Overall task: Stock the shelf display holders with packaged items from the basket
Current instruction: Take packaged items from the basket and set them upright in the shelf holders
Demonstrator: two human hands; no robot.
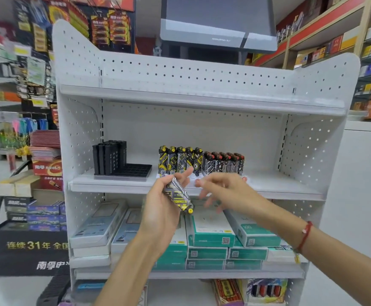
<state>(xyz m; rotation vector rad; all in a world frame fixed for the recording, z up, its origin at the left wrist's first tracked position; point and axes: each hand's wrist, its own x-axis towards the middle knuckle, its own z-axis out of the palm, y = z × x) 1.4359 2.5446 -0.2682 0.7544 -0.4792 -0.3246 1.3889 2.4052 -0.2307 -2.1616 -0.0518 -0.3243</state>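
Packaged items, yellow-capped ones: a small bunch [179, 196] sits in my left hand [164, 206], fingers curled round it, caps pointing down toward me, held in front of the middle shelf [114, 184] edge. Right hand [222, 191] is just beside it, fingers spread and loose, holding nothing, blurred so I can't say more

Done so far by the look of it: a row of yellow-capped packs [180, 161] stands upright on the middle shelf, touching a row of red-capped packs [224, 163] to its right. Their holder is hidden behind my hands, can't tell how full the front slots are

Left to do: black grid holder [133, 170] further left has black packs [109, 156] only along its left side, the rest of its slots look open. Bunch in my hand not yet placed

Basket isn't clearly in view, so remaining stock unknown. Lower shelf holds flat green and white boxes [211, 230], top shelf [202, 100] bare. My guess: roughly midway
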